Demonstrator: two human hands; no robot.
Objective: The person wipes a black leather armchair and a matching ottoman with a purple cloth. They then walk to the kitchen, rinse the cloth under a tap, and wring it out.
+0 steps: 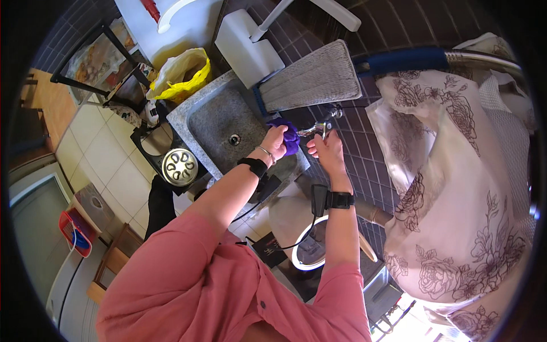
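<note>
My left hand (274,143) grips a bunched purple cloth (291,136) beneath the spout of a chrome tap (314,129). Both are over the right end of a grey stone sink (201,128). At the tap's handle is my right hand (328,150), its fingers curled and the handle between thumb and fingers. Part of the grip is hidden. Whether water is running cannot be made out. The sink's basin has a round metal drain (234,140).
A flat mop (312,81) with a grey pad leans behind the sink. Beyond it stands a white dustpan (248,47). A yellow and white plastic bag (183,77) sits at the sink's far left. Flower-patterned fabric (453,184) hangs close on my right.
</note>
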